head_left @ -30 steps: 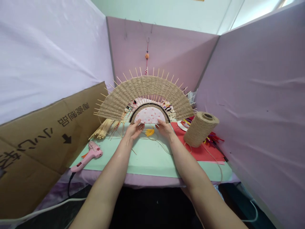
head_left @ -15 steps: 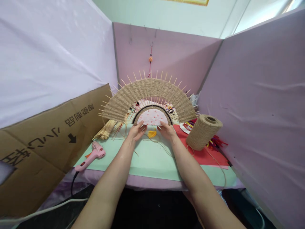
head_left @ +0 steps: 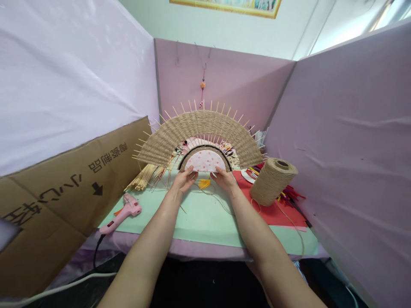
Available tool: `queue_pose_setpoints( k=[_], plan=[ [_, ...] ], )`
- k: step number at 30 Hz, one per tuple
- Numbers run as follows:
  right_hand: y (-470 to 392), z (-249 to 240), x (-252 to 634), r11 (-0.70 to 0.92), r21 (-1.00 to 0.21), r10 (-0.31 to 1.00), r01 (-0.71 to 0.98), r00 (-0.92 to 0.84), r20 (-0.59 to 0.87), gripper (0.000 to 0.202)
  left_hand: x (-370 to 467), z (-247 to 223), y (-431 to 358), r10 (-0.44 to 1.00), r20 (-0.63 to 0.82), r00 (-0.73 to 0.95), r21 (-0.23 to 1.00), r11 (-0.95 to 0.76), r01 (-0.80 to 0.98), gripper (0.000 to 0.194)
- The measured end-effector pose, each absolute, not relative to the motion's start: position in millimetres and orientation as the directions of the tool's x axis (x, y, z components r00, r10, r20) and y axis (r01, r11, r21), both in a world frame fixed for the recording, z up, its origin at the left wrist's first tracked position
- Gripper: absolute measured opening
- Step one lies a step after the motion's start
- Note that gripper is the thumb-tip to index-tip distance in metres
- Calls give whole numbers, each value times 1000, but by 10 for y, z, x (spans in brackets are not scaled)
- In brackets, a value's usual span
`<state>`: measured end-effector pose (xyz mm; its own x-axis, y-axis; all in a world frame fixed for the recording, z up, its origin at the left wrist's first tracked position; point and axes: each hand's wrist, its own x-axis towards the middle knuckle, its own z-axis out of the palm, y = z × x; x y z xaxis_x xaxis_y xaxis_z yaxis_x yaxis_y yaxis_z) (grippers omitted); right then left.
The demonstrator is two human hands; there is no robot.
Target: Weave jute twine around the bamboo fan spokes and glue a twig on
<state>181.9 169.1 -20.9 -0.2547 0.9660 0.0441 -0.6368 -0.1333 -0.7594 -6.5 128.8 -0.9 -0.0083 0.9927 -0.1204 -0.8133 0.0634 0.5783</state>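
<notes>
Hands [head_left: 185, 180] at lower edge of woven fan [head_left: 203, 123]

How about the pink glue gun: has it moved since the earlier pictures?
No. Against the near left corner of the green sheet, the pink glue gun keeps its place; both shift in the frame together, which suggests the camera moved.

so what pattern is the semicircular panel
The semicircular panel is pale pink with reddish spots, in the head view.
</notes>
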Motion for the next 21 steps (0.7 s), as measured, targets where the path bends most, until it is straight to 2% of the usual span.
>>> queue_pose_setpoints(
  k=[21],
  plan=[
    [1680,-196,1828,-117,-726,956,-678,-274,102,24,-42,23,1254,997,-75,-4,592,41,-805,17]
  ],
)
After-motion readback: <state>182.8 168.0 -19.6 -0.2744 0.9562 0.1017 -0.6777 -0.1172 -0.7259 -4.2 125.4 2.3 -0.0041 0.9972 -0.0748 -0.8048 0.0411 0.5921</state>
